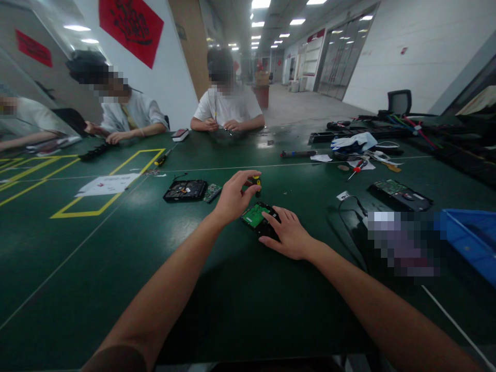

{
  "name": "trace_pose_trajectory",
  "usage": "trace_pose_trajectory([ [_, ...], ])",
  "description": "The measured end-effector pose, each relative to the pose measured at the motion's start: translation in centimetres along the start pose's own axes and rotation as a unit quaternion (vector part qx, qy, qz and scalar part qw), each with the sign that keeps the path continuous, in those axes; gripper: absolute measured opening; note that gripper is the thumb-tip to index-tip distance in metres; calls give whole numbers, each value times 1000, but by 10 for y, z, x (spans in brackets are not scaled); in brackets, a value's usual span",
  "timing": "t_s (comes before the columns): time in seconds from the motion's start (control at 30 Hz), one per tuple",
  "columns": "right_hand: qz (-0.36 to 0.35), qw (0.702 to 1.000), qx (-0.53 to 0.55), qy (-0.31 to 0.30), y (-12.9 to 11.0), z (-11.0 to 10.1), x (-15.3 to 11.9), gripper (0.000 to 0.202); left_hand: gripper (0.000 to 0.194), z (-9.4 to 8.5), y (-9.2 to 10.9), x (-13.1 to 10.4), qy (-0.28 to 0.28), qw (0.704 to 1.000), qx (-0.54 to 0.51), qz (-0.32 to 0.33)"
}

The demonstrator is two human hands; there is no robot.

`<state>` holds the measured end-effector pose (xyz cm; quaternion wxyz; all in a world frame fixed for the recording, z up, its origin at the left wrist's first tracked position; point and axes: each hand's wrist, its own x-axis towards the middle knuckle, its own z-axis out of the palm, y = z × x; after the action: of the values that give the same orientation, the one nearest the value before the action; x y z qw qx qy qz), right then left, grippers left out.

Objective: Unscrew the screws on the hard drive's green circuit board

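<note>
A hard drive (253,217) lies on the green table in front of me, its green circuit board facing up. Over its right side rests my right hand (289,232), fingers spread across the drive's edge. My left hand (236,196) pinches a short yellow and black screwdriver (256,183) by its handle, upright above the drive's far end. Whether the screwdriver's tip touches the drive, I cannot tell. Just left of my left hand are a loose circuit board (212,193) and another black hard drive (185,190).
To the right lie another drive (401,195), a red screwdriver (357,169), cables and a blue bin (470,237). White paper (108,184) and a yellow screwdriver (163,157) are at the left. Co-workers sit across the table, one (228,108) straight ahead.
</note>
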<state>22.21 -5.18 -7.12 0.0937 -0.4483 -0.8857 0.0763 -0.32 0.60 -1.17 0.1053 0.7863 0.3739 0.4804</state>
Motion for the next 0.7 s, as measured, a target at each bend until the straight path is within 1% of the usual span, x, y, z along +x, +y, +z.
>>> trace_pose_trajectory([
  [0.07, -3, 1000, 1, -3, 0, -1, 0, 88, 34, 1, 0, 0, 24, 999, 31, 6],
  [0.17, -6, 1000, 0, -2, -1, -2, 0, 87, 36, 4, 3, -2, 27, 998, 49, 11],
  [0.23, -4, 1000, 0, 2, -1, -2, 0, 86, 36, 7, 4, -3, 13, 999, 30, 11],
  [0.33, -2, 1000, 4, 4, -1, -2, -1, 85, 37, 11, 1, -6, -13, 999, -35, -6],
  [0.4, -4, 1000, 5, 6, -1, -1, -1, 85, 37, 11, -2, -6, -14, 999, -47, -19],
  [0.47, -7, 1000, 4, 8, -1, -1, -1, 85, 36, 10, -4, -6, 4, 1000, -14, -17],
  [0.6, -7, 1000, 4, 7, -1, -1, 0, 86, 36, 8, -1, -4, 30, 996, 77, 31],
  [0.7, -5, 1000, 3, 5, -1, -1, 0, 87, 35, 6, 3, -4, 26, 996, 70, 44],
])
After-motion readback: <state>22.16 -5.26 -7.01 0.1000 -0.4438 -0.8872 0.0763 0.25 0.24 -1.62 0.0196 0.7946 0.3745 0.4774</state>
